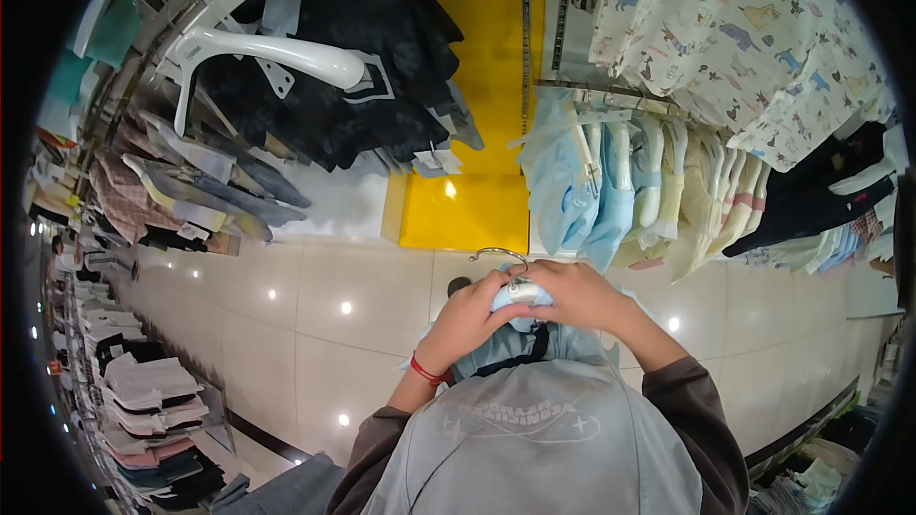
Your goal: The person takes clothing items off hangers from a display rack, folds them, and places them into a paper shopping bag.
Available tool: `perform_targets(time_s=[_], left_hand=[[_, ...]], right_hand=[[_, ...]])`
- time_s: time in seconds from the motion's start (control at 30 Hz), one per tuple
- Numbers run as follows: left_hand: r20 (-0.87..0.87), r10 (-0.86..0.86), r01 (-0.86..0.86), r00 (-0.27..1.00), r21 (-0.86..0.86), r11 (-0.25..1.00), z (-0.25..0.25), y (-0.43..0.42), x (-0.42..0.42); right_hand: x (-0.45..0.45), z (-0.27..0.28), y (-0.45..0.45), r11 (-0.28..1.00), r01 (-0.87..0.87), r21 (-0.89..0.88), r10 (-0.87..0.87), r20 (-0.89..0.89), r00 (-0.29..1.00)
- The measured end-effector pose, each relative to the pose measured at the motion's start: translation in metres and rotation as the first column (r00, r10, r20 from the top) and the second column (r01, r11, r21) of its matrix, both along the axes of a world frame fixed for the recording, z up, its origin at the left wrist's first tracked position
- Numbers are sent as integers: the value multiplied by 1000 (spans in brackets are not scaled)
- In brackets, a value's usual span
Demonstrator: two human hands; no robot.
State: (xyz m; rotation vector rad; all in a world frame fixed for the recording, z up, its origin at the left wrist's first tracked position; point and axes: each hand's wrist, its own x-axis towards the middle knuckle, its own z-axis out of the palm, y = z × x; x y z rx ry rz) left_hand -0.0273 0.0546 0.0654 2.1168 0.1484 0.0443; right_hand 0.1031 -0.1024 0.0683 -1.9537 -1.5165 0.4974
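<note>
Close to my chest, a white hanger (523,292) with a metal hook is gripped between my two hands. A light blue garment (468,355) hangs from it, mostly hidden behind my hands and the grey apron. My left hand (469,313), with red bands at the wrist, closes on the hanger's left side and the cloth at the neck. On the other side, my right hand (572,294) wraps round the hanger near the base of its hook. The thumbs nearly meet below the hanger's middle.
Ahead right, a rail carries light blue and cream garments (620,181), below a shirt with animal prints (725,29). At upper left, dark shirts (334,57) hang behind a bare white hanger (277,50). Folded clothes (157,391) are stacked at lower left. A yellow panel (468,210) stands ahead.
</note>
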Motion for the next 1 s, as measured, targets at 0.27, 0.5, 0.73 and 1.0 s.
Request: perform_targets(time_s=[0.27,0.5,0.73,1.0], left_hand=[[-82,11,2,997,158,987,-16,27,-13],[9,-14,11,1000,307,952,-31,-7,1],[286,-77,-27,955,342,939,-28,-5,-4],[122,-109,89,986,161,983,-22,-4,-2]], right_hand=[[35,-21,-18,991,87,-101,-95,-83,992],[14,-29,-11,1000,-3,-18,3,-8,1000],[6,-34,-25,995,97,36,-97,7,995],[10,-51,-44,989,145,9,-145,-27,989]])
